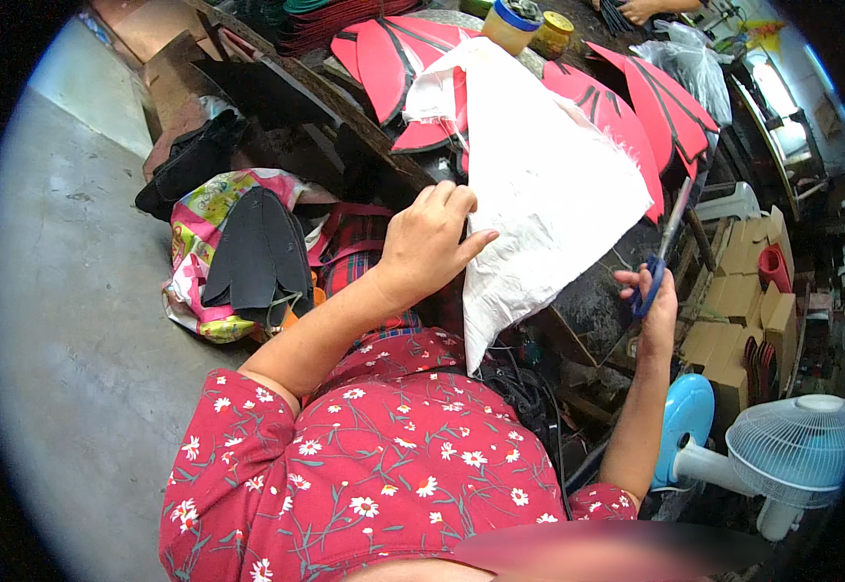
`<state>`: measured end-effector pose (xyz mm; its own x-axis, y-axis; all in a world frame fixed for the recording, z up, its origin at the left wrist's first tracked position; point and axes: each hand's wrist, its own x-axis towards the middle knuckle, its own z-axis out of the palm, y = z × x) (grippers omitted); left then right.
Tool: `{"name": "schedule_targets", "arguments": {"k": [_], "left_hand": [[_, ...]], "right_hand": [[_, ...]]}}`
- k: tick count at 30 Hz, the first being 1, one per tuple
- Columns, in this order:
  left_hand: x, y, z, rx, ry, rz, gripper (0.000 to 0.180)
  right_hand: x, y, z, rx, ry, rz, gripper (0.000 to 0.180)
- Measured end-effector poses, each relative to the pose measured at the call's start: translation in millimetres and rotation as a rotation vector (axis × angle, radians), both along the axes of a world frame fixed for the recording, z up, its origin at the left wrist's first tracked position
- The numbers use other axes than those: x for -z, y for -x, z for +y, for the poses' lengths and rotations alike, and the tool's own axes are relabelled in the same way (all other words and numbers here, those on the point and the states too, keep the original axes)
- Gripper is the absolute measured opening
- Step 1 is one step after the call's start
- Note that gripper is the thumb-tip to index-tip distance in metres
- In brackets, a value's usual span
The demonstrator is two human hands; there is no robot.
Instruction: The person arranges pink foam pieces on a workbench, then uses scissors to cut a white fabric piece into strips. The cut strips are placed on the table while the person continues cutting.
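The left hand (434, 236) pinches white fabric (551, 194), seemingly positioning it; cutting needs the blue-handled scissors (674, 219), clasped by the right hand (659, 299), closer.

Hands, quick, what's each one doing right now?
Left hand: at the left edge of the white cloth; grip cannot be told.
Right hand: closed, holding blue-handled scissors.

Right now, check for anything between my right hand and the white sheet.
Nothing visible blocks it: between your right hand, holding blue-handled scissors, and the white sheet there is only a gap over the dark surface.
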<state>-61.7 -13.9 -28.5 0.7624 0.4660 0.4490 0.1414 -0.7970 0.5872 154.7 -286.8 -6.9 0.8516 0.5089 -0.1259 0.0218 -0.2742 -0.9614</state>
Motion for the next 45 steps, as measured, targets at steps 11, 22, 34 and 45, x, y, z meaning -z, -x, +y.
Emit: {"name": "schedule_targets", "arguments": {"k": [11, 22, 34, 45], "left_hand": [[-11.1, -15.0, -24.2, 0.328, -0.096, -0.092, 0.020], [14.6, 0.4, -45.5, 0.611, 0.660, 0.761, 0.061], [39.6, 11.4, -68.4, 0.552, 1.092, 0.724, 0.051], [35.4, 31.1, -68.0, 0.729, 1.596, 0.495, 0.029]], "right_hand": [[9.8, -2.5, 67.6, 0.107, -0.278, -0.263, 0.037], [-3.5, -65.0, 101.6, 0.262, -0.666, -0.269, 0.041], [-23.4, 67.7, -35.4, -0.302, 0.170, 0.168, 0.034], [-61.1, 124.0, -98.0, -0.563, 0.431, 0.604, 0.041]]}}
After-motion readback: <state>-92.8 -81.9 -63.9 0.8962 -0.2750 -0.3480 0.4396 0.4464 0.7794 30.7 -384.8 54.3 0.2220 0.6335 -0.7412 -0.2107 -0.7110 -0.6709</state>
